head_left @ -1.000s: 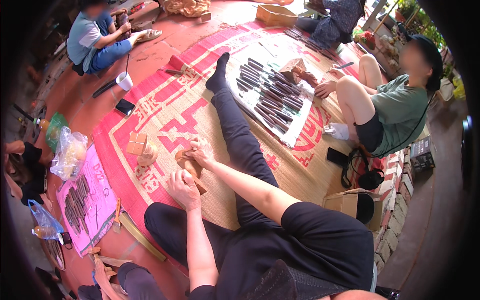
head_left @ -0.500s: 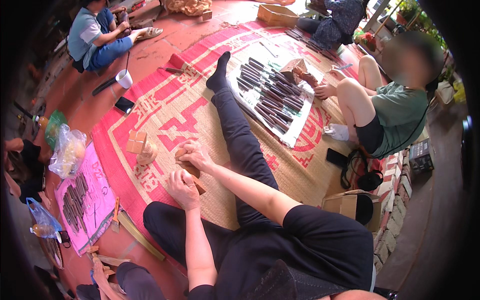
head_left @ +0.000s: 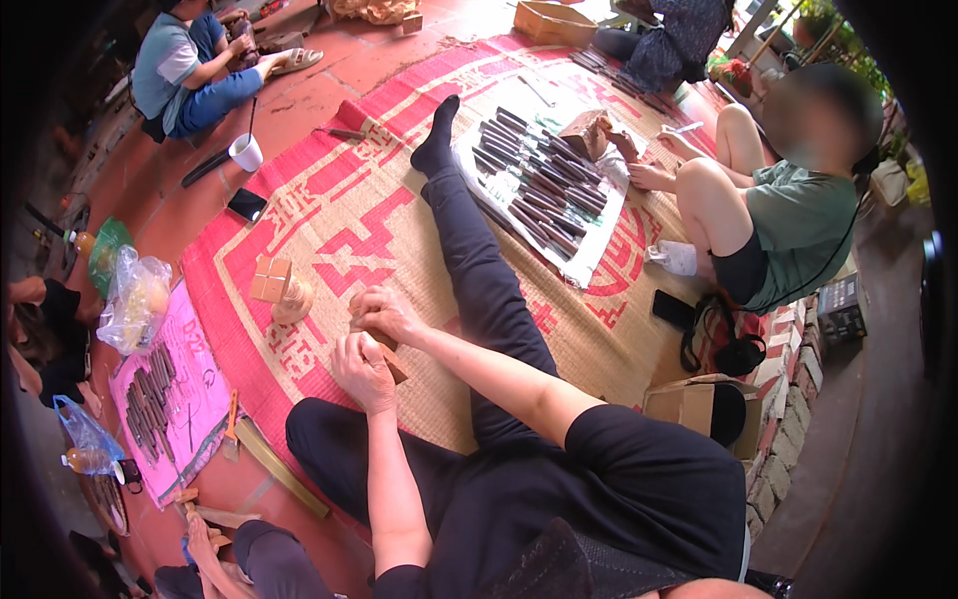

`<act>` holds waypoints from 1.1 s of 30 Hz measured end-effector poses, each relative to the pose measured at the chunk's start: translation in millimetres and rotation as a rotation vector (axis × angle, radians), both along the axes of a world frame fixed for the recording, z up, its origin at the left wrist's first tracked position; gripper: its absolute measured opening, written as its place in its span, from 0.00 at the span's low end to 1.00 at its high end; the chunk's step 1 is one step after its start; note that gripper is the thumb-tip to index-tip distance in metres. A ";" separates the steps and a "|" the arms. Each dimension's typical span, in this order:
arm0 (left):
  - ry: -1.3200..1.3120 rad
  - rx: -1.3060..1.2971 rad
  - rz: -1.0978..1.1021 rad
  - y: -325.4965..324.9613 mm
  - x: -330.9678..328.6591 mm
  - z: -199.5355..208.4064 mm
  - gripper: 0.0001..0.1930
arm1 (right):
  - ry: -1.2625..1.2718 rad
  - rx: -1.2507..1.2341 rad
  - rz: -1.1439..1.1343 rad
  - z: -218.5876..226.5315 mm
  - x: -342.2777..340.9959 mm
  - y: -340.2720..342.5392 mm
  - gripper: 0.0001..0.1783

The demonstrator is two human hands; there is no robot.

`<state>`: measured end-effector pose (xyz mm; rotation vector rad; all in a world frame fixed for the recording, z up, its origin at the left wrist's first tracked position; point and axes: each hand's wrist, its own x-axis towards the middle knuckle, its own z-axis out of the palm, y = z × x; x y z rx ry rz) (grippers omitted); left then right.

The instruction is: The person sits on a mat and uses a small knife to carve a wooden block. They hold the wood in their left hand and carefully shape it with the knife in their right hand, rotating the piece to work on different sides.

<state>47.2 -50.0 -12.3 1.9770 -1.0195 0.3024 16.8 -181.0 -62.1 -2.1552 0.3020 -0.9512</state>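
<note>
My left hand [head_left: 363, 371] is closed round a small brown wooden block [head_left: 397, 367], whose corner shows beside the palm above my bent knee. Just beyond it, my right hand [head_left: 390, 316] is closed with its fingertips brought down at the block's far end. Whether a tool is pinched in those fingers I cannot tell. Left of my hands, a carved pale wooden piece with a squared top [head_left: 271, 279] stands on the patterned straw mat [head_left: 424, 394].
Rows of dark-handled carving tools lie on a white cloth [head_left: 576, 273] beyond my outstretched leg. Another person [head_left: 798, 225] sits at the right. More tools rest on a pink sheet [head_left: 200, 414] at left, near a brush [head_left: 232, 429]. A phone [head_left: 246, 206] and white cup [head_left: 245, 153] are farther off.
My right hand has drawn slightly closer to my left, covering more of the block. My left hand stays almost in place, still holding it.
</note>
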 end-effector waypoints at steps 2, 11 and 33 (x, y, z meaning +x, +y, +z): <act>-0.020 0.029 -0.003 -1.2 -1.8 -3.4 0.15 | 0.077 0.277 -0.198 -9.8 -1.7 -4.8 0.08; 0.071 -0.002 0.053 1.5 3.6 2.9 0.16 | -0.042 0.558 -0.086 12.1 -12.7 25.1 0.08; 0.066 -0.020 0.111 -4.5 0.2 -1.0 0.15 | -0.002 0.563 -0.332 -24.9 1.6 6.2 0.11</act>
